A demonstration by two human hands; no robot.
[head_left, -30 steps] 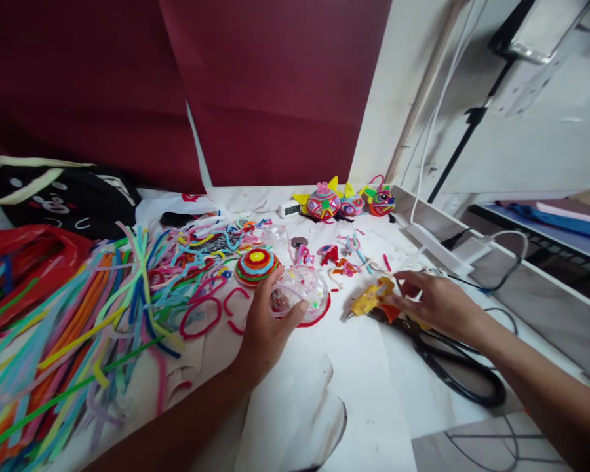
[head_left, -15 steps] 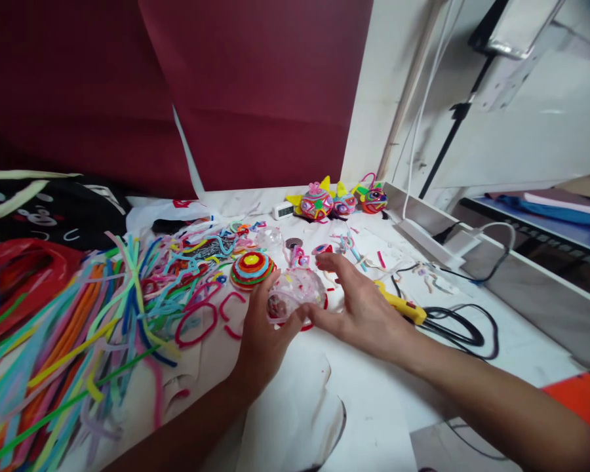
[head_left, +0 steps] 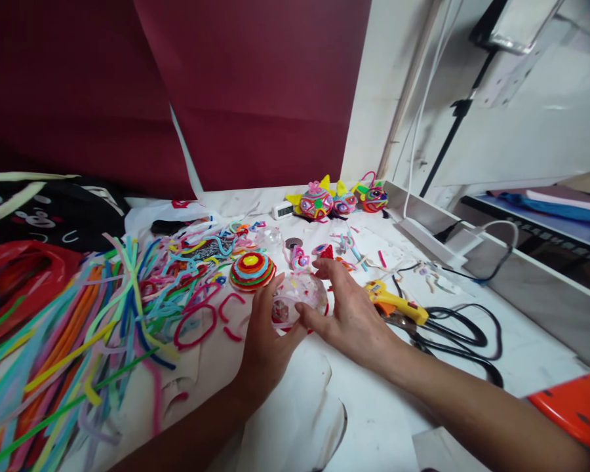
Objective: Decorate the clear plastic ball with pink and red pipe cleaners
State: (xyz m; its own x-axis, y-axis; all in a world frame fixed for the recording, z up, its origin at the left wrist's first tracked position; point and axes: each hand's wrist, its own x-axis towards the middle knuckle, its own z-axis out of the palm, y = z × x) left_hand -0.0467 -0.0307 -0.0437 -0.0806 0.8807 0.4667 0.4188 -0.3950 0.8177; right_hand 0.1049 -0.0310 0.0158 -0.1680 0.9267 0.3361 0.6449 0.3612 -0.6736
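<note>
A clear plastic dome [head_left: 299, 293] with pink and red bits in it rests on the white tabletop, a red edge showing around its base. My left hand [head_left: 269, 334] curves round its left side, fingers and thumb against it. From the right, my right hand [head_left: 351, 311] cups the same dome with thumb and fingers curled. My palms and fingers hide part of it. Just left of it sits a dome wound in rings of coloured pipe cleaners [head_left: 252, 271]. Behind it lies a small pink coiled piece [head_left: 299, 257].
Loose pipe cleaners [head_left: 78, 341] spread over the left side. A yellow glue gun [head_left: 398, 305] and its black cable [head_left: 465, 328] lie to the right. Finished pipe-cleaner fish [head_left: 316, 202] stand at the back beside a small white digital timer [head_left: 282, 210]. A power strip [head_left: 430, 242] runs along the right edge.
My right hand has shifted slightly left and its fingers sit closer in on the dome. More of the glue gun shows beside my right hand.
</note>
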